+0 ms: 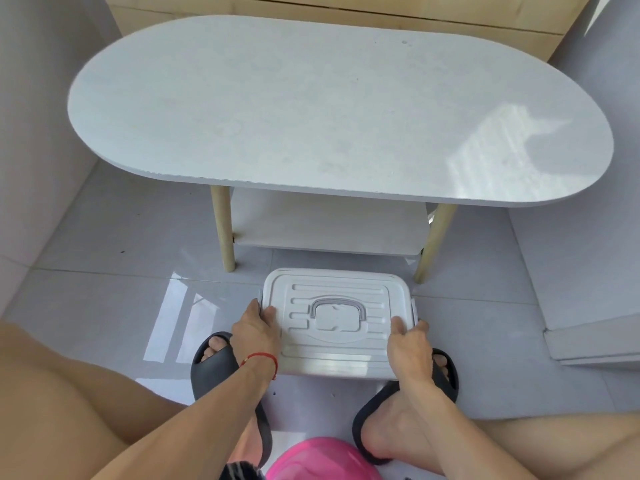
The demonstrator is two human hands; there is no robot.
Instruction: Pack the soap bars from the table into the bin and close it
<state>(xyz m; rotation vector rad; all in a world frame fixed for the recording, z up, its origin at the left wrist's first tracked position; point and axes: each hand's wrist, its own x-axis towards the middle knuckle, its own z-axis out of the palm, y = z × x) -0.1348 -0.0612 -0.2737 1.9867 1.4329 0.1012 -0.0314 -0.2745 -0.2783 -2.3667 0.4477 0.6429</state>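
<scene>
Bin (337,323) sits on the tiled floor (121,289) just in front of the white oval table (311,109), between the person's two feet in dark slippers (211,368), with its white lid (332,355) lying flat on top and the grey carry handle (337,308) folded down in the lid's middle recess. Left hand (254,332) holds the lid's left edge, its grip closed on it: the thumb lies on the lid's top surface and the fingers curl down over the side by the left latch. A red string bracelet (263,360) circles that wrist. Right hand (408,341) takes the lid's right edge the same way, thumb resting on top near the corner and fingers wrapped down the side, its grip closed on the lid as well. No soap bars show on the table top or on the lower shelf (329,223) beneath it; whether they are inside the bin cannot be told, since the lid covers it. Part of a pink rounded object (308,460) shows at the bottom edge, below the person's knees.
</scene>
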